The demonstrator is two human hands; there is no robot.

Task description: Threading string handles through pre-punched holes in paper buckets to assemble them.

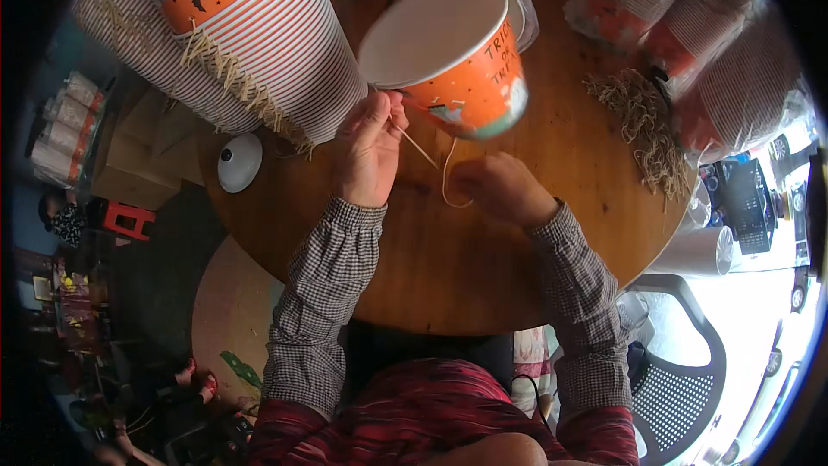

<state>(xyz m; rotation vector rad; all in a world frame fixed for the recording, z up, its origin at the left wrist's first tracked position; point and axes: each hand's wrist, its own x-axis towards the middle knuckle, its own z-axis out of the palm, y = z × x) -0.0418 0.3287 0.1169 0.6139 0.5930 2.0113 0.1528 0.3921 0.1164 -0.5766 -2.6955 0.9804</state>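
An orange paper bucket (470, 78) with a white inside and a printed Halloween pattern is tilted above the round wooden table, its mouth toward the upper left. My left hand (371, 142) is closed at the bucket's lower left rim, thumb and fingers pinching there. A thin beige cord (416, 145) runs from those fingers down to the right. Another stretch of cord hangs below the bucket and curves toward my right hand (504, 188). That hand is bent and smeared by motion, so whether it grips the cord cannot be made out.
Tall nested stacks of paper buckets (285, 43) lean at the left, cords hanging along them. A white lid with a dark knob (240, 162) lies near the table's left edge. Loose cords (642, 125) are heaped at the right, beside plastic-wrapped bucket stacks (733, 69). A grey chair (681, 371) stands right.
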